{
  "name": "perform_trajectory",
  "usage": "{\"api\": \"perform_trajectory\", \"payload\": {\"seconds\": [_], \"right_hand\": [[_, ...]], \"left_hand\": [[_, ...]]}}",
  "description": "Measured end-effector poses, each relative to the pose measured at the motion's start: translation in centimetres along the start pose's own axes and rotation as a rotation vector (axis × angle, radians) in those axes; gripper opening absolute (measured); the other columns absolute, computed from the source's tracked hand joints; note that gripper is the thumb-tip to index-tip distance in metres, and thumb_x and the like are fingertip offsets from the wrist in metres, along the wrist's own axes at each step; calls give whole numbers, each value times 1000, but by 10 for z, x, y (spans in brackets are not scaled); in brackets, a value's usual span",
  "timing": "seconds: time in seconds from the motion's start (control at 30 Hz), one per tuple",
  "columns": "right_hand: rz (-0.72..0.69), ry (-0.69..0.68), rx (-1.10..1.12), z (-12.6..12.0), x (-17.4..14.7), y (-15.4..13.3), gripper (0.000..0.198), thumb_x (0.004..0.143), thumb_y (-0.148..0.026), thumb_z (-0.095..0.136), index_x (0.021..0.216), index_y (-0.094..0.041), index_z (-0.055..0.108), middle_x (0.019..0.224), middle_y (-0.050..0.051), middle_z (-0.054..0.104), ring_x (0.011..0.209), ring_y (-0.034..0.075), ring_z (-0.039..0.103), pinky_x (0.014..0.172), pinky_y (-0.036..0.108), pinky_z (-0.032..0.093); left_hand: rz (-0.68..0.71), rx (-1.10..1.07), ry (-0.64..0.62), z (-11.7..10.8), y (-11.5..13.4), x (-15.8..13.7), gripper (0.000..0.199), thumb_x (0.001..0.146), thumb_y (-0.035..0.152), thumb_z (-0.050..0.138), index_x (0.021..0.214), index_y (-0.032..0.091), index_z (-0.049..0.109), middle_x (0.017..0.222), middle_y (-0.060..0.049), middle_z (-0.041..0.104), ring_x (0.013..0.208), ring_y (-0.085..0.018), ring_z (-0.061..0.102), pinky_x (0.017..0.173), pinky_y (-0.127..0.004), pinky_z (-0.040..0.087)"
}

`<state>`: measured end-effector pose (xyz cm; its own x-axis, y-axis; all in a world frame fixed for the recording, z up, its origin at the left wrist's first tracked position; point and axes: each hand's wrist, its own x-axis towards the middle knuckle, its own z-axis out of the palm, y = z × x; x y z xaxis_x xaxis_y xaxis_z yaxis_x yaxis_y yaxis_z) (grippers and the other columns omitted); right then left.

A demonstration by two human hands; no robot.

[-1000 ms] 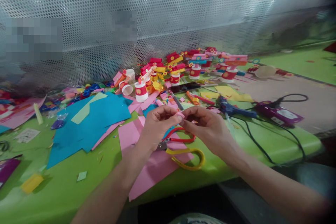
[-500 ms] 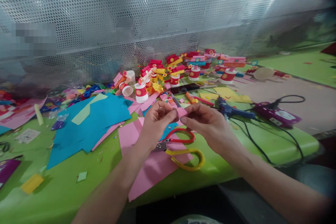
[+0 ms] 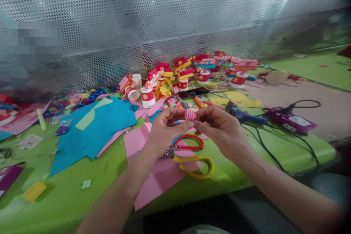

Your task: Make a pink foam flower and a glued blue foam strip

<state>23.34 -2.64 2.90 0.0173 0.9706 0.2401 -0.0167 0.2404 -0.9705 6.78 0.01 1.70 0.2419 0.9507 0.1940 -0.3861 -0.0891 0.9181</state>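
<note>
Green table (image 3: 68,204), perforated screen (image 3: 192,14) at its far edge — left hand (image 3: 161,131) and right hand (image 3: 219,128) pinch a pink piece (image 3: 190,115), apparently paper, pleats clearer than before.

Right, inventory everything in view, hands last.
pleated paper: one, pink, centre
scissors: one pair, red and yellow, centre
pink sheets: several, pink, centre and left
blue sheets: several, blue, left
glue gun: one, blue, right
purple objects: two, purple, both sides
phone-like slab: one, black, rear
cup models: several, multicoloured, rear
yellow block: one, yellow, left
paper scraps: many, mixed colours, scattered
cables: several, dark, right
mesh panel: one, grey, back
table: one, green, foreground
left hand: one, bare, centre
right hand: one, bare, centre
</note>
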Motion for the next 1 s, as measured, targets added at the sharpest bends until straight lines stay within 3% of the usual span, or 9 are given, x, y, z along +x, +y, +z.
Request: {"api": "perform_trajectory", "payload": {"seconds": [0.13, 0.3, 0.5, 0.63, 0.87, 1.0], "right_hand": [[24, -27, -20, -1, -2, -2, 34, 66, -41, 92, 82, -23, 67, 82, -2, 66, 67, 13, 63, 59, 27, 60], [0, -39, -37, -5, -2, -3, 36, 65, -36, 93, 91, -25, 71, 86, -2, 68, 73, 14, 65, 60, 25, 60], [16, -64, -31, -10, 0, 0, 31, 70, -37, 90, 96, -27, 76, 91, -1, 71, 73, 14, 67, 62, 25, 61], [19, -48, -60, -10, -1, -1, 28, 73, -40, 87, 95, -27, 76, 83, -1, 71, 66, 13, 64, 59, 26, 59], [4, -24, -130, -13, 0, 0, 22, 81, -43, 80, 94, -25, 75, 79, -1, 69, 66, 13, 62, 57, 25, 55], [-30, -37, -118, -15, -1, 2, 22, 86, -42, 76, 103, -28, 72, 89, 0, 69, 70, 14, 63, 61, 27, 58]], "left_hand": [[-11, -7, 35, 1, 2, 1, 40, 55, 22, 96, 85, 18, 70, 83, -1, 74, 81, -15, 68, 79, -30, 57], [-95, -106, 26, 1, 1, 2, 42, 56, 23, 96, 92, 18, 75, 85, -2, 77, 81, -14, 70, 81, -30, 57], [-178, -211, 17, -1, -1, 2, 37, 63, 22, 93, 97, 18, 78, 90, -3, 79, 85, -15, 73, 88, -32, 58], [-249, -280, 2, -2, 0, 0, 31, 69, 19, 90, 97, 19, 78, 96, -3, 79, 89, -14, 74, 94, -32, 59], [-263, -279, 24, -1, 1, 0, 29, 68, 21, 91, 92, 17, 75, 88, -2, 77, 82, -14, 73, 90, -31, 60], [-269, -264, 42, -1, 1, -1, 31, 67, 21, 92, 92, 16, 75, 86, -2, 76, 78, -13, 73, 86, -30, 61]]}}
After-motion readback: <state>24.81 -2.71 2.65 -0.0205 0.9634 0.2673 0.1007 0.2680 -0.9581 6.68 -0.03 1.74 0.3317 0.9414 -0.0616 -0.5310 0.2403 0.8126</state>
